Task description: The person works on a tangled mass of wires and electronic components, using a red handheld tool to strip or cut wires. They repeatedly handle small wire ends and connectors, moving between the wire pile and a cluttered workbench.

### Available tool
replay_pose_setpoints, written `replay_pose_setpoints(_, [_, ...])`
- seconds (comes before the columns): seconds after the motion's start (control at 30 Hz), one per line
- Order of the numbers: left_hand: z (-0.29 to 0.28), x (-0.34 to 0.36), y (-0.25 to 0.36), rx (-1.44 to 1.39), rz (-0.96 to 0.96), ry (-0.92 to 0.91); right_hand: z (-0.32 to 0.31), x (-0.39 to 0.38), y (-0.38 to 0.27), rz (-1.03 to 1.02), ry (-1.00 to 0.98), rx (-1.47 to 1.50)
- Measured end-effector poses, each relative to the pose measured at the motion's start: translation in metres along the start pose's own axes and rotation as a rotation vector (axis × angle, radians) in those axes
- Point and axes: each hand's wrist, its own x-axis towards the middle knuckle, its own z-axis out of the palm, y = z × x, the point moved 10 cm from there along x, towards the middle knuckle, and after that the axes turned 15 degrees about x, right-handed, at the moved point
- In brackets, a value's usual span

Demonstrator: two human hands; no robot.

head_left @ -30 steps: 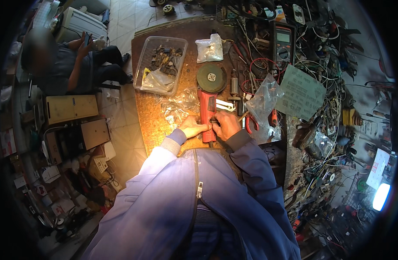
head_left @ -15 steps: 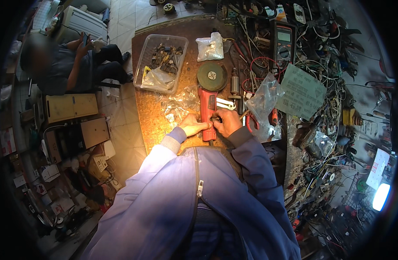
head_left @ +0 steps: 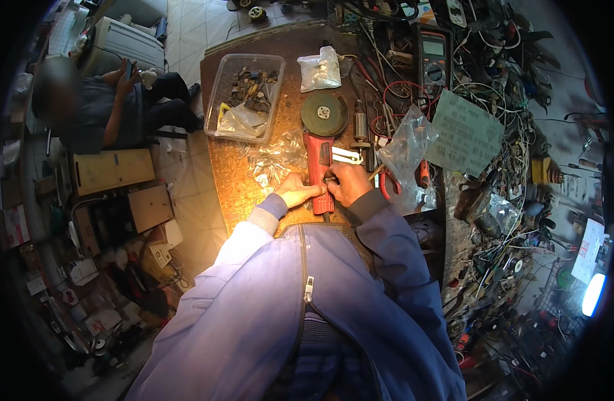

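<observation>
A red angle grinder (head_left: 318, 160) lies lengthwise on the brown workbench (head_left: 230, 170), its dark round disc (head_left: 324, 113) pointing away from me. My left hand (head_left: 297, 190) rests against the left side of the grinder's rear handle. My right hand (head_left: 347, 184) grips the handle's right side, fingers curled at the body; whether it holds a small tool is hidden. A white flat metal piece (head_left: 347, 156) lies just right of the grinder.
A clear plastic tray (head_left: 247, 97) of small parts and crumpled plastic bags (head_left: 273, 160) sit left of the grinder. A motor armature (head_left: 360, 125), red-handled pliers (head_left: 387, 184), a multimeter (head_left: 433, 57) and tangled wires crowd the right. A seated person (head_left: 106, 110) is at far left.
Both hands stay on the grinder's rear handle; the right hand has shifted slightly along it. The grinder has not moved.
</observation>
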Motion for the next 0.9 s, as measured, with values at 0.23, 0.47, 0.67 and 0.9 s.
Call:
replay_pose_setpoints(0.23, [0.0, 0.002, -0.006, 0.063, -0.016, -0.007, -0.004, -0.006, -0.003, -0.09, 0.07, 0.104])
replay_pose_setpoints(0.47, [-0.005, 0.0, -0.006, 0.061, -0.017, -0.055, 0.0, -0.004, -0.012, -0.107, 0.056, 0.093])
replay_pose_setpoints(0.67, [-0.006, -0.006, 0.002, 0.043, -0.027, -0.063, 0.002, -0.004, -0.012, -0.105, 0.057, 0.073])
replay_pose_setpoints(0.9, [-0.006, 0.0, -0.007, 0.055, -0.019, -0.037, 0.004, -0.004, -0.022, -0.084, 0.066, -0.064])
